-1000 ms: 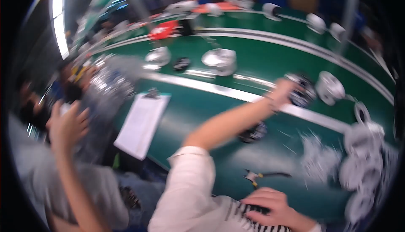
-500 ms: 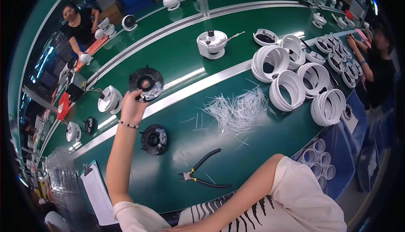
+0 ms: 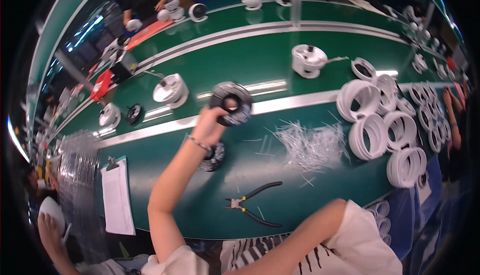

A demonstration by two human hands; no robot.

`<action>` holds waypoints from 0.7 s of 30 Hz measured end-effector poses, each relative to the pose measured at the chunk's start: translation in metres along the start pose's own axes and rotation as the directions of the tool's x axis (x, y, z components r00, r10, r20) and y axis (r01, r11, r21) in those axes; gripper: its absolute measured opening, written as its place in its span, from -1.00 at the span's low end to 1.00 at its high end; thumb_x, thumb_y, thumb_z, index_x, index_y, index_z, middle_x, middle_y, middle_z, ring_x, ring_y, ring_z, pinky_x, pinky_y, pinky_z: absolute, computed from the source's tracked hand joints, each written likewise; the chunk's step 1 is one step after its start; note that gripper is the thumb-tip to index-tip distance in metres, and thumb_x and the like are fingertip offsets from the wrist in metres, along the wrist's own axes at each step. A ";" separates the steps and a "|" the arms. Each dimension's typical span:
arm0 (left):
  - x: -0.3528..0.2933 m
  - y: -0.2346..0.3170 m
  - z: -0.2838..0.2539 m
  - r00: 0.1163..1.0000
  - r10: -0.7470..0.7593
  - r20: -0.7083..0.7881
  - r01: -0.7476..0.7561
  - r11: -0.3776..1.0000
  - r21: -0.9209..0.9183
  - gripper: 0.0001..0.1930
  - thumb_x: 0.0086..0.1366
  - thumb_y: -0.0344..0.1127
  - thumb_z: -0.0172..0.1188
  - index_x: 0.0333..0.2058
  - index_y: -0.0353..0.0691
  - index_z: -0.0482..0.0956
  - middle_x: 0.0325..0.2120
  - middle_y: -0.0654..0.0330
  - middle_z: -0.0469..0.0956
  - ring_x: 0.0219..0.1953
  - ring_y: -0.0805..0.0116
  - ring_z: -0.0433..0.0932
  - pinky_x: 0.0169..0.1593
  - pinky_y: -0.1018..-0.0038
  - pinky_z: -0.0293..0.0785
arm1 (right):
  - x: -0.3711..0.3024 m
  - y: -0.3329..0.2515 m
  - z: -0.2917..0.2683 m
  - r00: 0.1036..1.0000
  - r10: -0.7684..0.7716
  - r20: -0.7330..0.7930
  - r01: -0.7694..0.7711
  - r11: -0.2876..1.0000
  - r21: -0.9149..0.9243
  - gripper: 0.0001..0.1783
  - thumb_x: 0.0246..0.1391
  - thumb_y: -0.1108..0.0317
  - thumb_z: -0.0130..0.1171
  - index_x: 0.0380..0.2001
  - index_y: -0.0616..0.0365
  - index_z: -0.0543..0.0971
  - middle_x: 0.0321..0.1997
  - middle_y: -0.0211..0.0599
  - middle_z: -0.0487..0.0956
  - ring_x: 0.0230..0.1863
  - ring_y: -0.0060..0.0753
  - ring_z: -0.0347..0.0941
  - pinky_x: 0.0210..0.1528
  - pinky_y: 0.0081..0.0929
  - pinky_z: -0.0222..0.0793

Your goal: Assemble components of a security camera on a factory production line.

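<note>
My left hand (image 3: 209, 124) is raised over the bench near the metal rail. Its fingers are closed on a black ring-shaped part (image 3: 240, 106) with a round centre hole and what look like small electronic components. Just below my wrist, a similar black ring-shaped part (image 3: 216, 158) lies on the bench, partly hidden by my forearm. Nearer to me, black-handled cutting pliers (image 3: 236, 203) rest with their jaws and handles spread. My right forearm crosses the lower edge, and the hand itself is out of the picture.
Thin clear strips (image 3: 310, 145) lie heaped mid-bench. White rings (image 3: 368, 136) are stacked at right. A clipboard (image 3: 117, 195) lies at left by clear plastic trays (image 3: 77, 175). White housings (image 3: 170, 90) stand on the green conveyor (image 3: 240, 57). A co-worker's hand (image 3: 50, 227) shows lower left.
The view has swung left, so most things appear farther right. My left hand has moved a little right with the black ring-shaped part, now tilted differently. A co-worker's hand has appeared lower left.
</note>
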State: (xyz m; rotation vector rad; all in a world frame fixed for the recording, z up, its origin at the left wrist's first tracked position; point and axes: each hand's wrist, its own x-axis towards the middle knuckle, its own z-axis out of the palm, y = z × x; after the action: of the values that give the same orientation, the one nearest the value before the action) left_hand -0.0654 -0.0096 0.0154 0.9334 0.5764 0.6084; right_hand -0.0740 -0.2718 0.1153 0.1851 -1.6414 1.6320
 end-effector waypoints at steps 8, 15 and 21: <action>-0.009 -0.011 -0.036 0.957 -0.282 0.070 0.125 0.617 0.777 -0.63 0.15 -0.30 0.01 -0.06 -0.22 0.27 -0.35 0.25 0.50 -0.44 0.56 0.43 -0.50 0.60 0.42 | -0.112 0.021 -0.053 0.809 0.170 -0.563 -0.397 0.864 -0.310 -0.60 -0.21 0.48 0.20 -0.19 0.23 0.44 -0.16 -0.24 0.48 -0.14 -0.27 0.37 -0.05 -0.41 0.23; 0.016 -0.009 -0.052 0.951 0.077 0.301 -0.308 0.124 0.943 -0.72 -0.07 -0.20 0.20 -0.42 -0.28 0.55 -0.47 -0.02 0.53 -0.38 0.10 0.51 -0.23 0.39 0.42 | -0.136 0.034 -0.052 0.631 0.246 -0.736 -0.386 0.922 -0.024 -0.56 -0.29 0.65 0.17 -0.20 0.43 0.40 -0.18 0.04 0.42 -0.11 -0.17 0.37 -0.06 -0.39 0.28; 0.022 0.032 -0.085 0.959 0.194 0.204 -0.230 0.124 0.965 -0.72 0.02 -0.16 0.13 -0.57 -0.30 0.57 -0.64 0.03 0.52 -0.53 0.21 0.54 -0.38 0.43 0.46 | -0.153 0.030 -0.059 0.375 0.068 -0.924 -0.368 0.926 -0.081 -0.59 -0.34 0.59 0.21 -0.28 0.37 0.44 -0.21 -0.03 0.44 -0.14 -0.16 0.39 -0.13 -0.40 0.32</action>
State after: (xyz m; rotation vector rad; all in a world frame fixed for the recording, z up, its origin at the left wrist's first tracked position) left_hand -0.1156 0.0668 -0.0015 2.3842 0.8358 0.3945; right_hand 0.0352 -0.2789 -0.0107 -1.0000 -0.9563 1.2284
